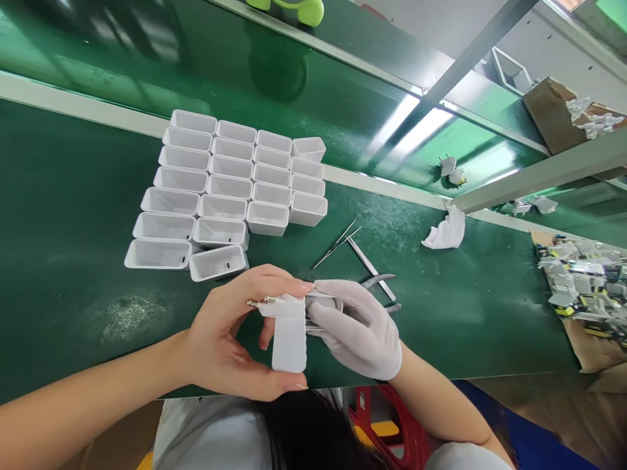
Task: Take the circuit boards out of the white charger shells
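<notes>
From where I stand, the worker's left hand point(235, 333) is bare and closed on a white plug housing point(290, 336), thumb at its lower edge and fingers by the top, with two metal pins point(260, 301) sticking out toward 10 o'clock. The housing is above the near edge of the green bench point(73, 261). The right hand point(362, 329), in a white glove, is at the housing's 3 o'clock side with fingers curled; I cannot tell what it grips, since the glove covers most of it. Grey curved handles point(378, 280) show past the glove, and whether they are held or lying there I cannot make out.

Taking the housing as the clock's centre, rows of open white boxes point(223, 210) crowd 11 o'clock, the nearest one in the second column skewed. Pointed tweezers point(336, 246) lie at 1 o'clock, and flat tweezers point(365, 260) nearer 2, partly in the way beside the glove. Farther toward 2 are a crumpled white cloth point(447, 230), a pale beam point(543, 171) across the view and a cardboard box point(551, 117). A heap of parts point(582, 277) spreads near 3, and a red stool point(409, 427) stands at 4.
</notes>
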A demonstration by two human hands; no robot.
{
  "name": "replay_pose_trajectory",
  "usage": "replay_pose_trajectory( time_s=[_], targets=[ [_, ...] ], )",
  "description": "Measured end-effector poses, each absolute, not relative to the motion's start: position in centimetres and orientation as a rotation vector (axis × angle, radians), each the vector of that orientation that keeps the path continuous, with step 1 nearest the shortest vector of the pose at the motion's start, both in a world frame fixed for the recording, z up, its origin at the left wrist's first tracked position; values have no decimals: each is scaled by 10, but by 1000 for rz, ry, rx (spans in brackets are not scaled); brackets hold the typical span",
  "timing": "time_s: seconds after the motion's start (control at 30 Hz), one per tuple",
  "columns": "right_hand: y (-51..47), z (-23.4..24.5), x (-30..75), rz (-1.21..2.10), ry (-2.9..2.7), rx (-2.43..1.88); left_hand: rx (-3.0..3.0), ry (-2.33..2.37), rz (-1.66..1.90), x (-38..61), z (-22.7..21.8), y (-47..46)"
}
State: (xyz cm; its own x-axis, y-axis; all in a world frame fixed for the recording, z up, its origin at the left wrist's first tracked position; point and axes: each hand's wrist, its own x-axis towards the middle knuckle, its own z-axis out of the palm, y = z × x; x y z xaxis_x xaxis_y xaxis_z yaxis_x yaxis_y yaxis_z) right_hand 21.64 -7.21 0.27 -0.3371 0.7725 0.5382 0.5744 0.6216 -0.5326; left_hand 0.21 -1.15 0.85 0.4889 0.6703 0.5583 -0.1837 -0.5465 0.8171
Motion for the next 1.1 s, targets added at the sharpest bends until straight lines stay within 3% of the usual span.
replay_pose_trajectory(
  time_s=[0.53,0.9,1.1],
  targets=[
    [-63,7,223,199,-2099,-920,1858,298,1247,1,2,-11],
    [-85,-5,232,897,-1934,-1118,1805,213,1244,2,3,-11],
    [-84,-2,227,954,-1808,-1155,1807,300,1195,0,5,-11]
  ],
)
